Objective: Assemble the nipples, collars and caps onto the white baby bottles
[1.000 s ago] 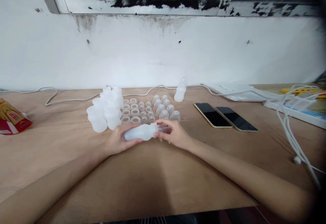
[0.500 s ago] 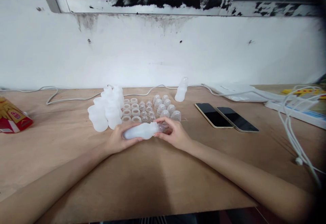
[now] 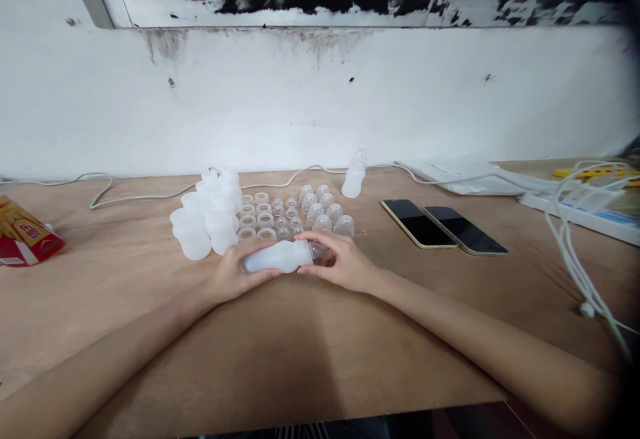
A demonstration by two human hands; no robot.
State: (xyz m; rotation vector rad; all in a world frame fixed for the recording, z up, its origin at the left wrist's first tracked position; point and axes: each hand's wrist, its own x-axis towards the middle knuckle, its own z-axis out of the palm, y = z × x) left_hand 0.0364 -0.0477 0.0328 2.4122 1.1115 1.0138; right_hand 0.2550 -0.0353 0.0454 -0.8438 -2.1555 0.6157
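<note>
A translucent white baby bottle (image 3: 277,257) lies sideways between my two hands, just above the tabletop. My left hand (image 3: 237,271) is wrapped round its base. The fingers of my right hand (image 3: 340,260) grip the collar at the other end, where a clear nipple (image 3: 317,250) sticks out. Behind my hands stand several white bottle bodies (image 3: 193,231), rows of ring collars (image 3: 264,220), clear nipples (image 3: 281,222) and clear dome caps (image 3: 315,213). One capped bottle (image 3: 354,176) stands upright near the wall.
Two phones (image 3: 419,223) lie on the wooden table (image 3: 280,352) to the right. Beyond them are a white power strip (image 3: 585,216) and looped white cables (image 3: 567,252). A red snack box (image 3: 27,232) lies far left. A thin cable (image 3: 145,196) runs along the wall.
My right hand has shifted slightly on the collar, its fingers now a little farther left. The bottle stays in both hands at nearly the same place.
</note>
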